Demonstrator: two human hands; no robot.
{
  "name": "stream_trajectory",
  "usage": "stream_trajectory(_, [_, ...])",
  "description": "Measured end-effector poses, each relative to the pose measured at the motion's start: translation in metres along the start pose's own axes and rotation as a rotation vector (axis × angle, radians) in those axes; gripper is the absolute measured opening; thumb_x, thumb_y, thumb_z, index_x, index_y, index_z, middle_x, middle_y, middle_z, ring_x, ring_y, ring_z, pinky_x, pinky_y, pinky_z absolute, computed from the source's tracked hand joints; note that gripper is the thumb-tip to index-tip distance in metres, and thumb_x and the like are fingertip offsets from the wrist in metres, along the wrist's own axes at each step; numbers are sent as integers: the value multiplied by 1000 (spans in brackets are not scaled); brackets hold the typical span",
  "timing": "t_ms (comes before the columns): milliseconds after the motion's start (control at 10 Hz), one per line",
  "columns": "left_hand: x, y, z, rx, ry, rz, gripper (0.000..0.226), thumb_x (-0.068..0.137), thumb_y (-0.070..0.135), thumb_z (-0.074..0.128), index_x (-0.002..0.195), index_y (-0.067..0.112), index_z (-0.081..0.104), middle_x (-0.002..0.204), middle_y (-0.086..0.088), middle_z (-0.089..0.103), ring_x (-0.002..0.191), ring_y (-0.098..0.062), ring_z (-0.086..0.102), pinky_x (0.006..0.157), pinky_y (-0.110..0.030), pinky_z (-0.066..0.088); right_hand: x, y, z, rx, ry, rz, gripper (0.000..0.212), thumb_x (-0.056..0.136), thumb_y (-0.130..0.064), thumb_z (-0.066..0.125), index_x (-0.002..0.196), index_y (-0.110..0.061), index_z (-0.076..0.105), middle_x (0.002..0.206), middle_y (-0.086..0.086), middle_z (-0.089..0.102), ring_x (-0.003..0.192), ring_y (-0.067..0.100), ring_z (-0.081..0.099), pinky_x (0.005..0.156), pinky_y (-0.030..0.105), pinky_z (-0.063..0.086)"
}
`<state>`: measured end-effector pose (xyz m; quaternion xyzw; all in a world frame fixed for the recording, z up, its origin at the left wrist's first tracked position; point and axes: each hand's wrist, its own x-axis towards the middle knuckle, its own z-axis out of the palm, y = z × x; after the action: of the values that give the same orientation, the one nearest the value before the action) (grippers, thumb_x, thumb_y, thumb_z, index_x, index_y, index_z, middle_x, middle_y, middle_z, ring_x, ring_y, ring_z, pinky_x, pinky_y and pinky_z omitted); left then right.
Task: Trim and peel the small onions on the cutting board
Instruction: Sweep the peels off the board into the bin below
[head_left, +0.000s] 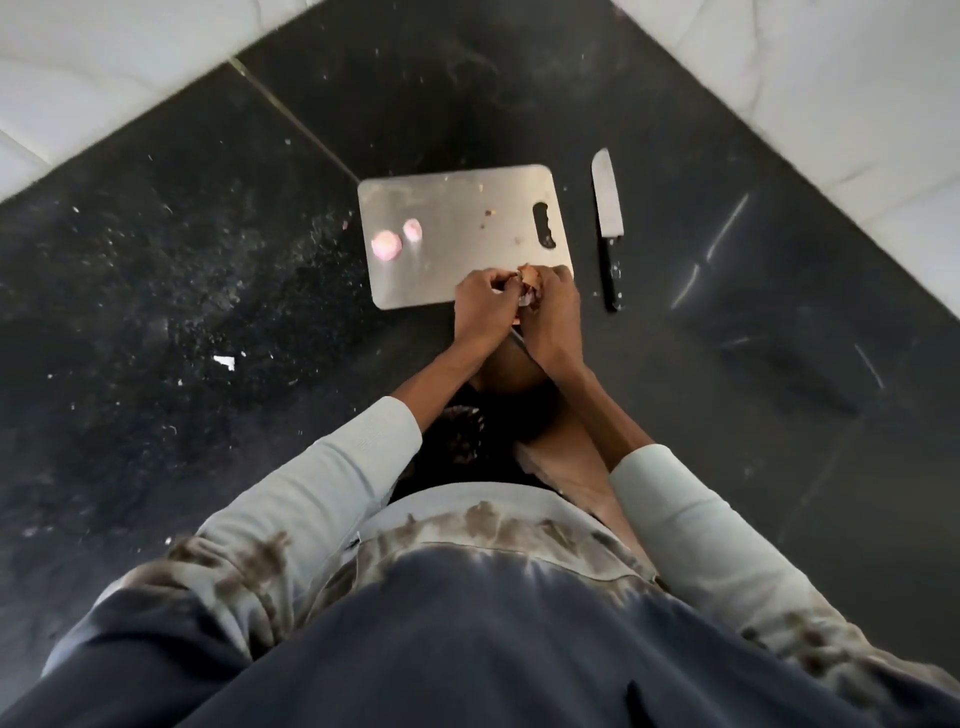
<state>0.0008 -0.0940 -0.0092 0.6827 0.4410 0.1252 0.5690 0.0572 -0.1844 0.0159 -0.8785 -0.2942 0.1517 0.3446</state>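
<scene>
Your left hand (480, 301) and right hand (553, 306) pinch one onion (530, 283), skin half off — two peeled onions (387, 244) wait on the cutting board (467, 218).

Cutting board (467, 228): silver-grey metal. Peeled onions (386, 244): pale pink. Knife (608, 208): silver blade, black handle. Floor (208, 260): black, white-speckled. Sleeves (332, 467): pale grey. Shirt (467, 623): navy, brown-and-white tie-dye band.

Cutting board (457, 208): on the floor (182, 260)
Two onions (387, 244): on the board's left part
Knife (609, 223): right of the board
Hands: left hand (483, 304) and right hand (553, 306) together at the board's near right corner
</scene>
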Motion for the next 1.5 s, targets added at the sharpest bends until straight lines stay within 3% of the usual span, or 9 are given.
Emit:
stream_trajectory(300, [-75, -38, 7, 92, 15, 5, 21, 99, 22, 68, 112, 11, 81, 105, 0, 79, 95, -11, 74, 92, -35, 62, -75, 42, 18, 55, 1, 55, 22, 102, -12, 60, 121, -11, 69, 114, -4, 56, 93, 1, 59, 85, 26, 56])
stream_trajectory(500, [-120, -104, 23, 64, 33, -203, 26, 96, 33, 68, 113, 18, 80, 105, 3, 79, 97, -9, 75, 89, -39, 65, -128, 79, 45, 83, -105, 60, 27, 98, -5, 60, 123, -7, 71, 115, -1, 56, 90, -4, 55, 84, 5, 43])
stream_trajectory(700, [-133, -200, 58, 77, 10, -389, 23, 95, 14, 68, 112, 15, 83, 107, -2, 82, 104, -14, 76, 96, -33, 60, -161, 178, 138, 86, -273, 118, 35, 87, -28, 49, 114, -19, 69, 116, 12, 71, 104, 22, 67, 93, 37, 55])
stream_trajectory(800, [-120, -274, 86, 105, 20, -492, 35, 88, 29, 66, 112, 10, 83, 109, -9, 82, 106, -25, 76, 97, -44, 60, -171, 232, 190, 47, -300, 105, 44, 86, -24, 45, 121, -13, 71, 126, 14, 73, 122, 30, 64, 112, 46, 49])
stream_trajectory(900, [-106, -317, 110, 138, -59, -575, 35, 100, 26, 63, 125, 5, 76, 118, -2, 68, 116, -17, 60, 108, -26, 42, -168, 276, 234, 17, -365, 190, 50, 93, -14, 49, 141, -6, 63, 144, 17, 65, 139, 30, 55, 124, 39, 38])
stream_trajectory(1100, [-60, -427, 144, -75, -102, -750, 37, 99, 32, 51, 121, 13, 73, 127, -20, 73, 115, -33, 70, 103, -44, 56, -159, 343, 305, 121, -456, 350, 42, 90, 4, 66, 132, -1, 61, 127, 13, 72, 117, 25, 69, 103, 46, 58])
stream_trajectory(1300, [-46, -451, 139, -269, -30, -969, 46, 116, 29, 34, 152, 6, 51, 151, -15, 58, 129, -28, 57, 93, -33, 48, -163, 367, 325, 96, -639, 433, 80, 77, -19, 70, 149, 9, 48, 152, 27, 54, 144, 35, 51, 120, 40, 40])
stream_trajectory(1400, [-52, -455, 119, -308, -83, -923, 53, 112, 40, 33, 157, 16, 47, 159, -6, 52, 137, -22, 52, 103, -36, 40, -151, 321, 281, -12, -722, 442, 51, 101, -6, 60, 152, -2, 50, 150, 23, 56, 137, 35, 55, 108, 35, 43])
stream_trajectory(1500, [-71, -378, 92, -453, -59, -959, 51, 115, 32, 23, 158, 14, 43, 158, -3, 51, 127, -15, 44, 103, -33, 29, -145, 301, 256, -36, -687, 410, 52, 104, -8, 60, 154, -6, 48, 151, 21, 56, 138, 36, 54, 112, 39, 43])
